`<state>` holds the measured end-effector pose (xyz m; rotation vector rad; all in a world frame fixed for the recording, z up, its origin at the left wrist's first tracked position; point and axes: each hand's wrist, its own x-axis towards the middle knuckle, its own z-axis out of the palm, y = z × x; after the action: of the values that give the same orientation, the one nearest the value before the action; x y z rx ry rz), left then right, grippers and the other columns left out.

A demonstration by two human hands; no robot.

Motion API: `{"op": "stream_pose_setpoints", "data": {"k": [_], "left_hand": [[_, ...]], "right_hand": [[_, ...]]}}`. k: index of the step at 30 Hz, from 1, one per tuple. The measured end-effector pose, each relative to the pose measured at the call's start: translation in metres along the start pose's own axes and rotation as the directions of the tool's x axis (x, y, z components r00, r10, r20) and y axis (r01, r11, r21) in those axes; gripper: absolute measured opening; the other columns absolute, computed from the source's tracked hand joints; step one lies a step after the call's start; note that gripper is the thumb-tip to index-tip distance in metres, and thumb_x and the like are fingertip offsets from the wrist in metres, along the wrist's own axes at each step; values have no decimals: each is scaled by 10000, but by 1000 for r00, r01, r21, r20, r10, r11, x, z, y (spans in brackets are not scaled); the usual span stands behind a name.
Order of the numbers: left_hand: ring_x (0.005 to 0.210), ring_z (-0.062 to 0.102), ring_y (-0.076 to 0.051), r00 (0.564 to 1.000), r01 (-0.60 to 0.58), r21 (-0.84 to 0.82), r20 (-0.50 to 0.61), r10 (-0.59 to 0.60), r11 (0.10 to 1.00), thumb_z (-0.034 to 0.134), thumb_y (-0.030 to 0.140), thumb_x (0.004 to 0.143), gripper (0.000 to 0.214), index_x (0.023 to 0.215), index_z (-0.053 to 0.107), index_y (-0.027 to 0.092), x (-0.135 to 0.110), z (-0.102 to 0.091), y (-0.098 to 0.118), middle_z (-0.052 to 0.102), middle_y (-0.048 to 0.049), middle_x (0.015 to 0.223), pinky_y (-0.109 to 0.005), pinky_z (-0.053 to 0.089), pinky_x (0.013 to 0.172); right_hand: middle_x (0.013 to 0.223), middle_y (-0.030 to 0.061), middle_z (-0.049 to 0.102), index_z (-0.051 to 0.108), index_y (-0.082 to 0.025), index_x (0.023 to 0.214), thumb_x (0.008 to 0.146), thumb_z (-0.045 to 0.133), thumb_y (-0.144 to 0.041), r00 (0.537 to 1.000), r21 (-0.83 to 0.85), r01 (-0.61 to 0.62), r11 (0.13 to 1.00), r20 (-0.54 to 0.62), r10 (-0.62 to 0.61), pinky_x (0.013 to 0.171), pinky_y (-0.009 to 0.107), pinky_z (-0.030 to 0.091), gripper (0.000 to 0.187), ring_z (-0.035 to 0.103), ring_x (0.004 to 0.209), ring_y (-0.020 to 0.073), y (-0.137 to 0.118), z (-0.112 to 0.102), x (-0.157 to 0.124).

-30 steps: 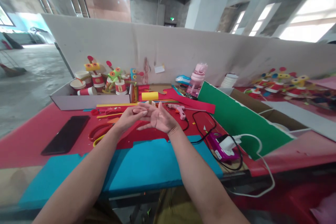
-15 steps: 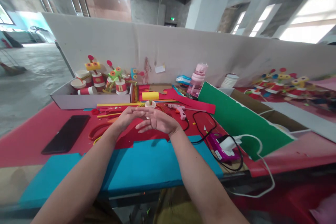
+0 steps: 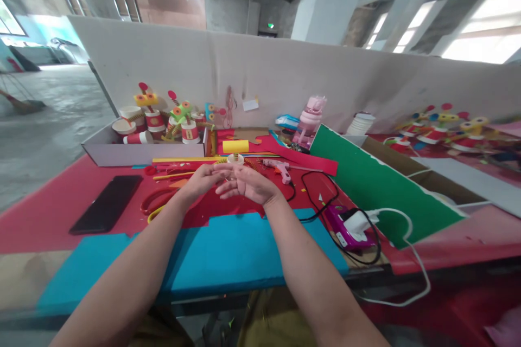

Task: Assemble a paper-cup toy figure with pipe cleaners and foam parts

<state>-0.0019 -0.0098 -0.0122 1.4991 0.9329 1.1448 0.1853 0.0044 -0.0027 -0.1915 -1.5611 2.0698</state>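
My hands meet above the red table cover (image 3: 49, 211), just past the blue foam sheet (image 3: 228, 249). My left hand (image 3: 202, 179) has its fingers drawn together against the fingertips of my right hand; I cannot make out anything between them. My right hand (image 3: 249, 184) is palm down, fingers loosely stretched to the left. A small white paper cup with striped pipe cleaners (image 3: 235, 159) stands right behind both hands. A pink glue gun (image 3: 279, 168) lies to the right of it, and red scissors (image 3: 157, 200) lie left of my left wrist.
A black phone (image 3: 106, 203) lies at the left. A grey box (image 3: 142, 153) of finished paper-cup figures stands at the back left. A yellow roll (image 3: 235, 146), a pink bottle (image 3: 310, 119), a green sheet (image 3: 374, 184) and a purple power strip (image 3: 345, 227) with cables sit behind and to the right.
My right hand has turned from palm-up to palm-down and dropped slightly. My left hand's fingers stay against it. The view has shifted a little.
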Motion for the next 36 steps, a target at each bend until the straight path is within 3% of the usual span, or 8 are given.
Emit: {"op": "stream_pose_setpoints", "data": {"k": [13,18,21,24,28,30,33,36], "left_hand": [[469,431,-81,999,40,-78,-12,-41,996,738,411,705,320,628,638,117,1,1,-3,516,12,498,-220,332,459],[482,433,-81,1000,26,-60,13,-25,998,719,413,733,330,605,610,129,1,-1,-4,508,16,507,-220,319,469],[466,422,-83,999,1,-21,35,0,1000,701,453,748,383,571,585,134,1,-1,-3,496,14,474,-225,315,471],[512,491,-106,999,-10,-8,47,10,1000,578,529,839,454,622,618,131,2,1,-1,556,-17,522,-240,376,531],[457,459,-110,990,-73,-131,-130,56,989,380,619,901,617,581,614,147,2,2,5,469,0,439,-254,381,527],[445,454,-112,981,-81,-105,-186,60,991,373,623,901,630,557,609,151,2,0,5,447,2,413,-254,369,519],[466,479,-114,985,-48,38,-163,53,998,402,606,901,606,575,624,146,3,0,1,476,-2,426,-249,367,538],[478,485,-115,994,-37,157,-95,52,987,385,609,907,614,576,613,144,3,3,-2,508,-9,447,-250,364,550]], "right_hand": [[1132,96,659,506,-214,1296,841,613,-517,1000,-3,3,1000,15,-3,842,365,554,557,691,912,192,1,0,0],[1057,75,670,539,-212,1266,812,639,-527,999,-25,46,999,13,-46,826,335,541,561,681,848,168,0,2,0],[896,37,672,572,-205,1234,803,657,-505,999,-88,34,996,-14,-35,709,274,531,531,644,713,130,1,2,2],[731,-20,622,627,-210,1141,816,668,-423,973,-166,88,982,-199,-120,571,195,448,391,548,553,73,4,0,7],[718,-20,591,672,-181,837,776,704,-431,893,-199,199,960,-367,-261,623,206,428,259,527,622,79,8,-1,15],[649,-21,540,593,-164,613,768,702,-472,858,-229,244,942,-402,-319,644,212,421,362,495,635,83,9,1,17],[512,-52,386,422,-183,490,779,652,-565,887,-197,205,959,-377,-267,537,218,369,532,367,511,72,12,8,20],[451,-93,241,318,-209,511,790,599,-635,921,-133,113,985,-358,-154,408,212,204,581,178,413,54,13,13,22]]}}
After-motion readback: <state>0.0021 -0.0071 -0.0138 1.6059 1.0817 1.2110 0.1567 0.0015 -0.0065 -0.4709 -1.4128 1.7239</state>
